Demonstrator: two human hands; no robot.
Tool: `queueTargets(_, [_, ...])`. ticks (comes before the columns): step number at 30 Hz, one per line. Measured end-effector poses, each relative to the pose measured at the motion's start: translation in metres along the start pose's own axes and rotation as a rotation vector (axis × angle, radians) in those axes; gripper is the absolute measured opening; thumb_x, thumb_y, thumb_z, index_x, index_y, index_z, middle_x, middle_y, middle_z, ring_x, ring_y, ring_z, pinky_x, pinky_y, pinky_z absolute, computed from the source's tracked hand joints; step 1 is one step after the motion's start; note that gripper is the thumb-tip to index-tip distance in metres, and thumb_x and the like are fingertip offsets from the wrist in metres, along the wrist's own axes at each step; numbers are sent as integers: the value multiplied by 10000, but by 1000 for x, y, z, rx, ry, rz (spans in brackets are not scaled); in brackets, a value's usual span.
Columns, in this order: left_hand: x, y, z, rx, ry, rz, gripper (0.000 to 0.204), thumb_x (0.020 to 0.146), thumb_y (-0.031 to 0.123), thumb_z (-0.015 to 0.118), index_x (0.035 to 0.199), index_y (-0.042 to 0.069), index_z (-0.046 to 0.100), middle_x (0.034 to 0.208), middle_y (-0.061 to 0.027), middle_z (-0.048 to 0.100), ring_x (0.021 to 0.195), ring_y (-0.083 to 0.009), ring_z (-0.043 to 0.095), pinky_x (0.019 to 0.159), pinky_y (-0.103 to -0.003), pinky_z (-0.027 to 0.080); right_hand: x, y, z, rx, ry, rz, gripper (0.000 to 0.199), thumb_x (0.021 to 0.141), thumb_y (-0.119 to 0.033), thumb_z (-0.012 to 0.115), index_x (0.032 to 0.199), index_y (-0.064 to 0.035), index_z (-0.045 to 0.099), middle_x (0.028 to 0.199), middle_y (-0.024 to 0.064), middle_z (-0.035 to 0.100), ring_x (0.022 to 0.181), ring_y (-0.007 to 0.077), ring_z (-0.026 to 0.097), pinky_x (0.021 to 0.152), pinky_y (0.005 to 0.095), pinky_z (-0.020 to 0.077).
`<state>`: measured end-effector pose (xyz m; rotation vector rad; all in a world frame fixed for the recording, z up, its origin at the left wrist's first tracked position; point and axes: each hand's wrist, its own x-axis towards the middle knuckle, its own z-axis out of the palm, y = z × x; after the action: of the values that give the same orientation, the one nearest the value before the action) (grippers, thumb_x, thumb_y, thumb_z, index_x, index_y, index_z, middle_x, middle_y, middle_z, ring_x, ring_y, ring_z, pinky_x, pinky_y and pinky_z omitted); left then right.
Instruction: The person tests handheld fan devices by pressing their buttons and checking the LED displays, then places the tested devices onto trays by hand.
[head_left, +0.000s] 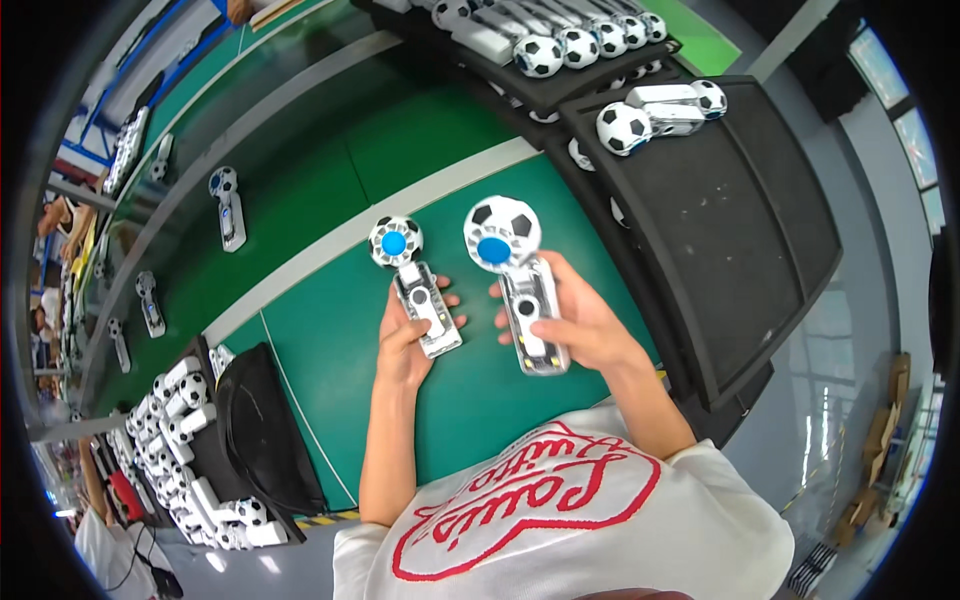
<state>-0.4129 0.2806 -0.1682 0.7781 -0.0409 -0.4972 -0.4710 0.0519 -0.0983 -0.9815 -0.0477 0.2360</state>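
- gadget (421,290), ball-headed, gripped in curled left hand (400,352)
- matching gadget (527,300) gripped in curled right hand (592,328)
- black tray (722,240) bearing seemingly two gadgets (624,128)

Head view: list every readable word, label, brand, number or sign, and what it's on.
White shirt: large red script inside a red outline, legible; wording withheld.
Ball-topped device in left hand: no lettering I can make out.
Ball-topped device in right hand: same.
Background: too small or blurred to read.
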Motion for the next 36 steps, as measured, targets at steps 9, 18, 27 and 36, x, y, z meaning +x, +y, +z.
queueTargets(9, [0,3,-1,-93,15,-18,732,689,-9,586,1370,58,326,1212,-188,532,1046,-311,601,842,-477,574,-58,-125,-18,-291,384,-348,656,910,-240,639,1394,29,286,1188,236,559,1054,340,636,896,414,553])
queueTargets(18, [0,3,-1,-100,-22,-17,740,695,-5,578,1376,75,302,1210,-191,530,1038,-318,604,829,-472,580,-33,-174,-146,-111,772,-365,513,953,-313,596,1259,64,430,1167,209,581,1063,338,630,913,400,557])
queueTargets(27, [-2,4,6,-72,37,-17,698,686,0,583,1345,50,360,1179,-181,543,1015,-295,592,803,-460,565,20,-175,-174,-471,828,-59,487,950,-307,604,1191,83,438,962,186,653,832,271,698,755,347,601])
queueTargets(36, [2,4,-2,-104,19,-30,723,696,-13,574,1364,79,314,1208,-194,529,1034,-316,603,823,-470,579,22,-206,-135,-1182,974,298,427,894,-237,668,1144,71,511,936,197,654,783,241,688,666,333,574])
